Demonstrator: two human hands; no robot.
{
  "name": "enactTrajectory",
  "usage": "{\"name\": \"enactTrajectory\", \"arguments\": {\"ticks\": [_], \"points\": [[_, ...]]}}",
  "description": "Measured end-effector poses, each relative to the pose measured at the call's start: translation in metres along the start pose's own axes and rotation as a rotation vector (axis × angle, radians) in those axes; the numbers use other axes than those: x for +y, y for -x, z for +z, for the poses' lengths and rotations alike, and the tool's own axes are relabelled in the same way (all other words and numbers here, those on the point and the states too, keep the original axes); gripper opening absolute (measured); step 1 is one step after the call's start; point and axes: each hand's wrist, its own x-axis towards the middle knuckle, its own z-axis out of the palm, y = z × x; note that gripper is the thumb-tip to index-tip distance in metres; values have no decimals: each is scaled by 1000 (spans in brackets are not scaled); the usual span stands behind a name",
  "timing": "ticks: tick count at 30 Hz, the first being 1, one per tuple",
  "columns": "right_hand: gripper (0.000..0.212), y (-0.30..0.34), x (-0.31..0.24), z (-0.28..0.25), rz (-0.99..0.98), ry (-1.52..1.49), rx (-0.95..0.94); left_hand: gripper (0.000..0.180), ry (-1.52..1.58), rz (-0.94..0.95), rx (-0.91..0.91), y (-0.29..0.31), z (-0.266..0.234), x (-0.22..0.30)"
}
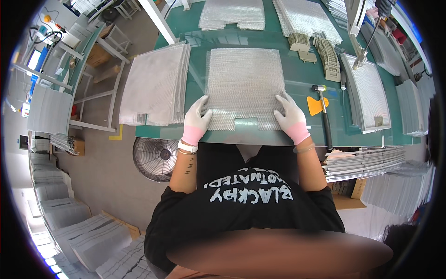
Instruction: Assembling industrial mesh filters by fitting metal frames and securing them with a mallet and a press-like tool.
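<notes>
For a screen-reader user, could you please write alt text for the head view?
Gloved left hand and right hand rest at opposite edges of translucent sheeting on a green table. Stacked sheets lie left, a hammer and orange scraper right.

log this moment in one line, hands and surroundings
left hand: at left edge of mesh sheet | right hand: at right edge | sheet: flat on green table | nearby: orange scraper, mallet

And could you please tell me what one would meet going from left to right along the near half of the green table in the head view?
Stacked pale mesh panels, left gloved hand, single silvery mesh panel, right gloved hand, black-handled mallet, screwdriver, white-framed mesh panel.
</notes>
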Motion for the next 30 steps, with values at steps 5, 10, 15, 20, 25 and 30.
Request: {"name": "enactTrajectory", "arguments": {"ticks": [5, 10, 15, 20, 25, 30], "points": [[50, 0, -1, -1, 6, 33, -10, 51, -37, -7, 25, 1, 4, 7], [52, 0, -4, -5, 16, -42, -33, 52, -132, 107, 83, 2, 7, 3], [52, 1, 1, -6, 6, -9, -29, 50, -431, 341, 146, -1, 5, 18], [50, -1, 15, -6, -45, -75, -61, 50, -26, 191, 82, -4, 7, 21], [51, -3, 12, -14, -36, -107, -146, 49, -15, 127, 55, -10, 10, -1], [52, -3, 11, -12, -16, -93, -143, 49, -41, 132, 45, -12, 10, 0]]}}
